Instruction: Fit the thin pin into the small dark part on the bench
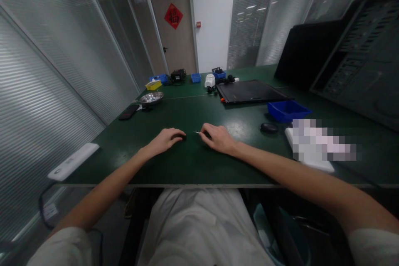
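Note:
Low over the green tabletop (193,166), my left hand (165,140) has its thumb and fingers closed on a small dark piece (183,137). Its exact kind is too small to make out. A short distance to the right, my right hand (220,138) pinches a thin, silvery pin-like tip (196,132) that points left toward the dark piece. The rest of that thin object is hidden inside my fingers. A gap of green table separates the two hands, and the tip and the dark piece do not touch.
A power strip (74,161) lies at left, near a phone (129,112) and a metal bowl (151,98). Rightward are a black mouse (269,128), a blue tray (288,110) and a flat black panel (252,91). Small bins, including a yellow one (153,85), stand at the back.

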Demonstrator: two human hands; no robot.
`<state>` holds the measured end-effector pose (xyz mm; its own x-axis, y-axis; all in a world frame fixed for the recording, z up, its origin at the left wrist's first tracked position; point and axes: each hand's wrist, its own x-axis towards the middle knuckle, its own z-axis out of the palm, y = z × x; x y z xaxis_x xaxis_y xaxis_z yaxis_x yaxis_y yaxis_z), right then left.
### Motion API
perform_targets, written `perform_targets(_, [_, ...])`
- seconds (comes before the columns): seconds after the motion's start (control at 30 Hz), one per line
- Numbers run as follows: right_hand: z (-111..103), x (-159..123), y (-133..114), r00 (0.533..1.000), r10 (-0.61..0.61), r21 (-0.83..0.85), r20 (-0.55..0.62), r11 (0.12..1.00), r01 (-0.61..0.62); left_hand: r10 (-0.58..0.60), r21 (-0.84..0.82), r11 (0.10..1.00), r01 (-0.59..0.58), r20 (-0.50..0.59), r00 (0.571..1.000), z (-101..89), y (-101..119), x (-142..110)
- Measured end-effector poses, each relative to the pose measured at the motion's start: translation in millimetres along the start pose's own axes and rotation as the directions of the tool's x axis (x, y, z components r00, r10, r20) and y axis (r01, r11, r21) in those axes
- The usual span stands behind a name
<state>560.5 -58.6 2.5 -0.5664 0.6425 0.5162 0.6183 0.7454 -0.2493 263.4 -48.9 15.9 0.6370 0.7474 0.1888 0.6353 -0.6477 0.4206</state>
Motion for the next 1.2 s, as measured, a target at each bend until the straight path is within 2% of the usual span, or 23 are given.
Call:
perform_targets(0.1, [-0.3,0.1,0.2,1.0,0.001,-0.003,0.002,1.0,-0.001,-0.188,0.039,0.981,0.192,-0.076,0.979,-24.9,-44.5,-13.0])
perform_targets(0.17, [-0.1,0.2,0.6,1.0,0.001,-0.001,0.003,1.0,-0.001,-0.33,0.116,0.928,0.353,-0.179,0.927,-47.8,-84.5,-29.4])
perform_targets(0.3, [1.0,0.2,1.3,1.0,-0.003,0.009,0.006,1.0,0.003,-0.52,0.266,0.729,0.631,-0.385,0.763,-91.7,-161.4,-77.8])
perform_targets(0.37, [1.5,0.1,1.5,1.0,0.001,0.01,0.007,1.0,-0.001,-0.608,0.277,0.603,0.748,-0.448,0.656,-105.7,-186.2,-100.9])
perform_targets(0.43, [1.7,0.2,1.5,1.0,0.007,0.01,0.01,1.0,-0.007,-0.67,0.257,0.523,0.813,-0.465,0.578,-113.4,-199.5,-116.8])
perform_targets(0.5, [1.7,0.6,1.4,1.0,0.008,0.01,0.012,1.0,-0.009,-0.703,0.239,0.495,0.835,-0.455,0.547,-116.8,-204.4,-124.4])
perform_targets(0.63, [1.7,1.3,0.6,1.0,0.007,0.011,0.01,1.0,-0.007,-0.727,0.207,0.48,0.853,-0.45,0.518,-118.1,-205.1,-125.9])
perform_targets(0.83, [0.8,1.2,-1.1,1.0,-0.003,0.004,0.005,1.0,0.002,-0.699,0.16,0.457,0.875,-0.544,0.465,-117.3,-202.6,-134.3])
perform_targets(1.03, [0.6,1.1,-0.7,1.0,0.002,0.005,0.017,1.0,-0.002,-0.664,0.176,0.439,0.881,-0.597,0.45,-115.8,-194.1,-139.3])
perform_targets(1.2, [-0.2,1.2,-0.7,1.0,-0.004,0.009,0.021,1.0,0.004,-0.648,0.207,0.431,0.878,-0.606,0.461,-115.2,-186.2,-135.7])
